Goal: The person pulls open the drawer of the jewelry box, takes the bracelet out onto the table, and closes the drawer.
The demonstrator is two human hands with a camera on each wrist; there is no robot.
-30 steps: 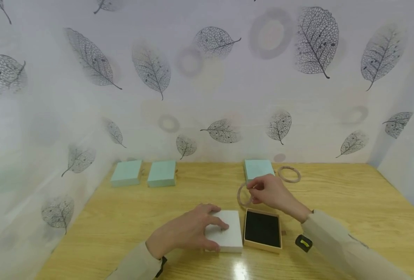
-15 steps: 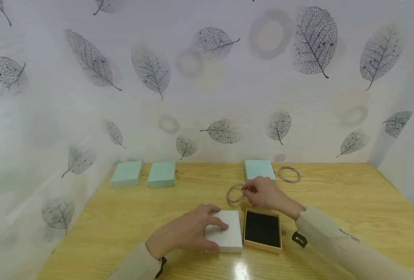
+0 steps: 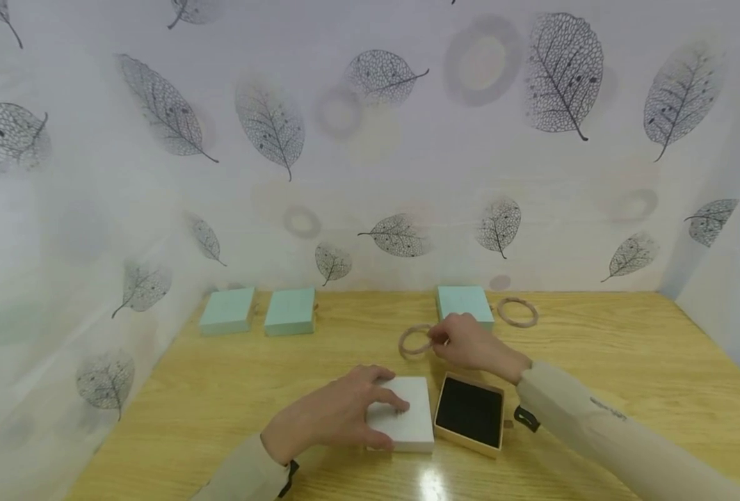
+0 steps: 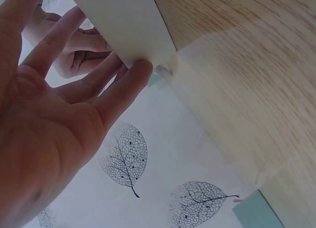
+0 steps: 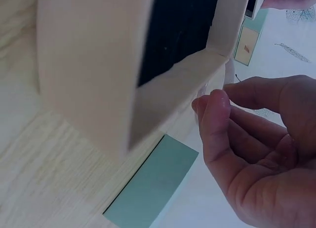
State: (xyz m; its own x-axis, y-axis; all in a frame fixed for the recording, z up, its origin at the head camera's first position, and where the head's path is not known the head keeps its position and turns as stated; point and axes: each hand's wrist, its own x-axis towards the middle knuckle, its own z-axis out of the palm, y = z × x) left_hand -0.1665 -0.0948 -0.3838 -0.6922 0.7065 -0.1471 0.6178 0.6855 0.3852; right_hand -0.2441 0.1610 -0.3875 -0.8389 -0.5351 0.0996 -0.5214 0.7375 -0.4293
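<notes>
1. The wooden table (image 3: pixel 620 390) has teal boxes (image 3: pixel 462 300) along its far side, and a second bangle (image 3: pixel 520 324) at the far right.
2. Near the middle, the left hand (image 3: pixel 339 414) hasn't budged; thumb and fingers grip the white box (image 3: pixel 415 421) across its left end, one fingertip resting on top.
3. The right hand (image 3: pixel 470 344) has drifted slightly left, thumb and forefinger pinching.
4. Just right of the white box, the tan tray (image 3: pixel 467 442) has swung a touch askew, so it's less squared up. From the right wrist I see its black insert (image 5: pixel 182 30) sits below the rim, and a dark gap in the white box's side, both lost from above.
5. The pinched bangle (image 3: pixel 402 342) has tipped flatter beyond the white box, outside the tray. The head view shows its ring clearly; the right wrist, only a pale blur.
</notes>
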